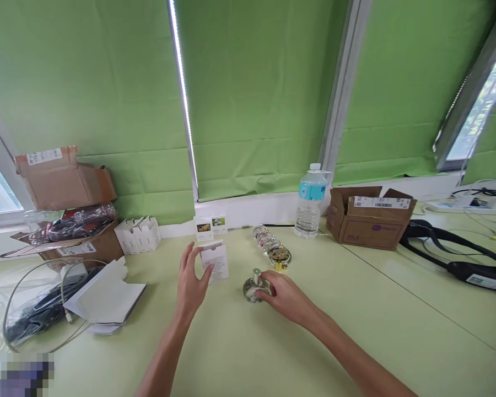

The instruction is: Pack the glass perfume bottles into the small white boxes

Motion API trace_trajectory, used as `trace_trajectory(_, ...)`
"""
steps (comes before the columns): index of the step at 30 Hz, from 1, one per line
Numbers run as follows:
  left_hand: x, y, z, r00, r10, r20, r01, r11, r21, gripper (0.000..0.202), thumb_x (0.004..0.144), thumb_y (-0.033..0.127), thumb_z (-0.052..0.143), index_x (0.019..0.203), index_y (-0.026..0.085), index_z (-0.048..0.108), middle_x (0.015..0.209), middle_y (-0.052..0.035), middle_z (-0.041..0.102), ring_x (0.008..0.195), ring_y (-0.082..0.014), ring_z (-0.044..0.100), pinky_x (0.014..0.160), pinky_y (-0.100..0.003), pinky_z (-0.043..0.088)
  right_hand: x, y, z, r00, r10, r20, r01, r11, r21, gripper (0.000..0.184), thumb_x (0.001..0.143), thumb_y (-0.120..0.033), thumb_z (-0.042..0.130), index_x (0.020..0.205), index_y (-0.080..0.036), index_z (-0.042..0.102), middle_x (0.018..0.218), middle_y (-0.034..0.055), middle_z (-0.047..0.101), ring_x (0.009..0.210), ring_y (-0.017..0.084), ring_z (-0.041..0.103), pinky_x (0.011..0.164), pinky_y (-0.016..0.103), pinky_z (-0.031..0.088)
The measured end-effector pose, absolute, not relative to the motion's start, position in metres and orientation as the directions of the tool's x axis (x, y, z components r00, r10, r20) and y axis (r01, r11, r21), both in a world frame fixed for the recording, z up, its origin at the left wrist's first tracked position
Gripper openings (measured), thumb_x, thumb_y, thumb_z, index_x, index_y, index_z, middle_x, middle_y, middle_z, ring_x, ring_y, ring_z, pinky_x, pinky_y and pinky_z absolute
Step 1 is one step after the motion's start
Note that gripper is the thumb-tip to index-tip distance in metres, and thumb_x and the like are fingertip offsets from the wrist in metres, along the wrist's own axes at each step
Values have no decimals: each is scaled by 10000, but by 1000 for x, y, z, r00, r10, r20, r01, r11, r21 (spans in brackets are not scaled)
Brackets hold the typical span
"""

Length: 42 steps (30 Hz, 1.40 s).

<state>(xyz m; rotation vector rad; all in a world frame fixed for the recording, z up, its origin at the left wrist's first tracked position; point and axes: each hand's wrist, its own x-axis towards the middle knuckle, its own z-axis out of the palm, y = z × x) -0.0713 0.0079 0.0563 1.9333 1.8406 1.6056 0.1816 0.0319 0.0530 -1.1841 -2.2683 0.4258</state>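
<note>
- The left hand (pixel 191 286) has its fingers spread and lies against the left side of a small white carton (pixel 215 263) that stands upright on the pale green desk (pixel 355 309), near the centre.
- The right hand (pixel 284 295) curls around a round glass perfume bottle (pixel 254 286) with a gold cap, fingertips on its right flank; the bottle sits on the desk at about 4 o'clock from the carton, just beside it.
- At 1 o'clock from the bottle, a row of more glass bottles (pixel 273 248) runs back toward the wall.
- Behind the row stands a water bottle (pixel 311 201), and at 3 o'clock from that an open cardboard box (pixel 370 218).
- At 12 o'clock from the carton, two small picture cards (pixel 210 226) lean at the sill.
- Out at 9 o'clock lie flattened white cartons (pixel 107 298) and a stack of folded ones (pixel 138 234).
</note>
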Motion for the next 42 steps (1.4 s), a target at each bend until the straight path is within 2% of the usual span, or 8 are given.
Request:
trace_trajectory(6, -72, 17, 48, -246, 803, 543, 535, -355, 767, 274, 845, 335, 520, 1097, 232, 492, 1190, -69, 573, 1055, -202, 578, 929, -400, 475, 182, 28, 55, -473, 829, 300, 650, 558, -516, 149, 840, -344, 561, 828, -197, 581, 792, 13, 624, 693, 166, 547, 602, 256, 347)
trace_trajectory(14, -78, 2, 67, -105, 837, 538, 632, -361, 686, 232, 864, 384, 494, 891, 218, 653, 1214, -76, 550, 1027, -207, 587, 854, -347, 534, 184, 20, 64, -454, 833, 317, 613, 550, -567, 237, 835, -426, 577, 805, -196, 532, 748, 1, 590, 616, 145, 511, 559, 253, 353)
trace_trajectory(18, -70, -16, 77, 0, 875, 484, 560, -401, 725, 240, 871, 368, 499, 911, 230, 691, 1281, -73, 514, 983, -188, 599, 772, -311, 573, 185, 7, 87, -390, 835, 389, 458, 542, -704, 295, 845, -486, 561, 850, -191, 544, 654, -20, 530, 577, 134, 483, 526, 251, 388)
trace_trajectory(22, -55, -38, 78, 87, 873, 480, 592, -433, 680, 230, 880, 335, 499, 920, 270, 716, 1377, -58, 464, 949, -195, 607, 828, -373, 561, 185, -9, 102, -337, 809, 481, 210, 562, -800, 317, 866, -444, 557, 1089, -221, 529, 816, 19, 605, 661, 150, 545, 585, 262, 478)
trace_trajectory(25, -46, -46, 73, 134, 860, 493, 647, -453, 613, 247, 893, 315, 484, 1005, 312, 704, 1405, -45, 443, 1004, -207, 593, 887, -391, 529, 183, -16, 105, -344, 754, 559, 136, 629, -765, 283, 863, -396, 578, 1097, -245, 529, 1013, 60, 615, 781, 176, 579, 678, 288, 508)
trace_trajectory(30, -38, -46, 64, 199, 809, 553, 659, -528, 535, 234, 891, 283, 501, 1022, 326, 691, 1294, -40, 548, 1098, -205, 566, 926, -339, 493, 176, -21, 102, -459, 700, 547, 173, 674, -718, 211, 882, -355, 564, 1068, -256, 544, 989, 41, 610, 708, 146, 532, 656, 270, 486)
trace_trajectory(36, -39, -47, 61, 120, 864, 489, 624, -448, 640, 164, 851, 325, 563, 980, 270, 648, 1130, -45, 630, 981, -196, 604, 865, -325, 502, 176, -18, 96, -478, 698, 534, 251, 691, -678, 226, 888, -335, 561, 1105, -273, 537, 1004, 33, 600, 724, 149, 520, 649, 260, 474)
trace_trajectory(42, -38, -49, 59, -3, 936, 352, 601, -280, 749, 433, 775, 349, 655, 1185, 336, 515, 1111, 1, 639, 803, -158, 612, 825, -347, 509, 175, -17, 99, -556, 637, 533, 344, 761, -551, 201, 896, -273, 539, 1096, -282, 548, 1144, 54, 550, 799, 161, 554, 681, 275, 469)
